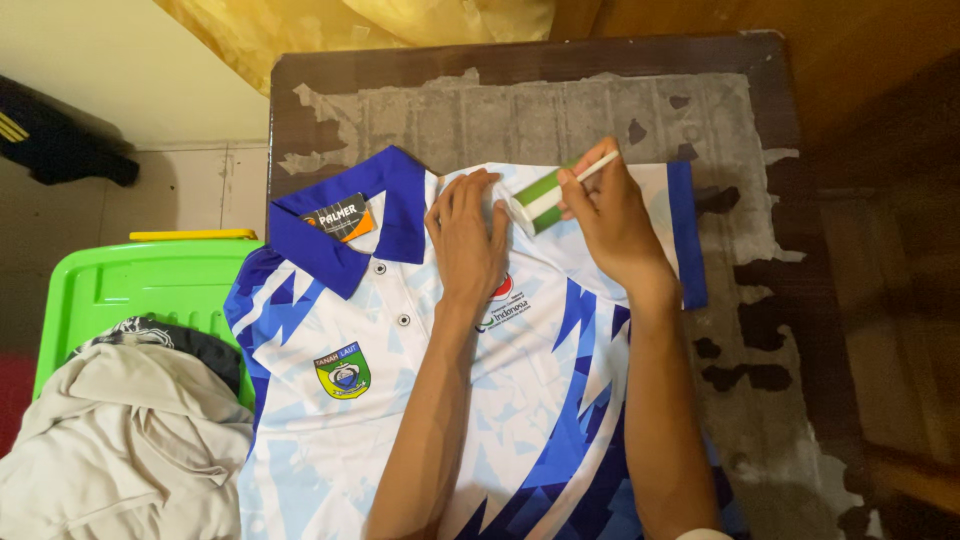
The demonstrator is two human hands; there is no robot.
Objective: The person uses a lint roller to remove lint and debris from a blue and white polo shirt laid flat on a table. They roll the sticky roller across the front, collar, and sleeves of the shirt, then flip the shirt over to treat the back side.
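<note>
At the centre of the frame a blue-and-white polo shirt point(400, 400) is spread flat on the table point(760, 330), pressed by the flat, open-fingered left hand point(468, 240), while a green-and-white roller point(540, 200) is gripped by the right hand point(612, 222) over the upper shoulder area, the lower part seemingly left.
</note>
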